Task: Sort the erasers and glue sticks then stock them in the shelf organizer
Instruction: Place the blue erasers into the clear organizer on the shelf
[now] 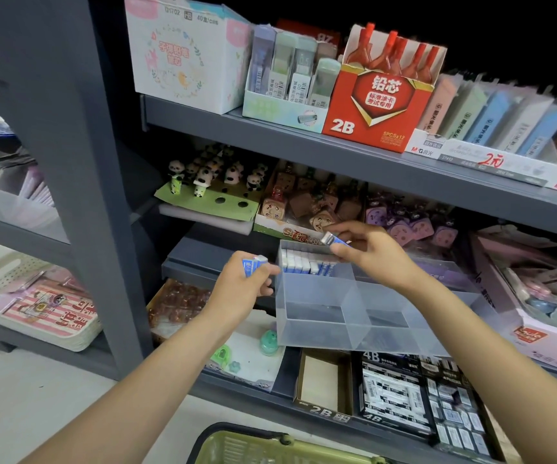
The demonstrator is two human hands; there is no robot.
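Note:
A clear plastic shelf organizer (317,329) with several compartments sits on the middle shelf. Its far left compartment holds a row of blue-and-white erasers (305,262) standing upright. My left hand (243,289) grips one blue-and-white eraser (253,264) just left of the organizer. My right hand (371,254) pinches another such eraser (334,238) above the organizer's far edge, over the row. The near compartments look bare. No glue sticks are visible.
A green basket (270,447) is at the bottom edge below my arms. Boxes of 2B and 4B erasers (394,393) lie on the lower shelf. Panda toppers (210,175), sharpeners and pencil-lead boxes (377,108) crowd the shelves above and behind.

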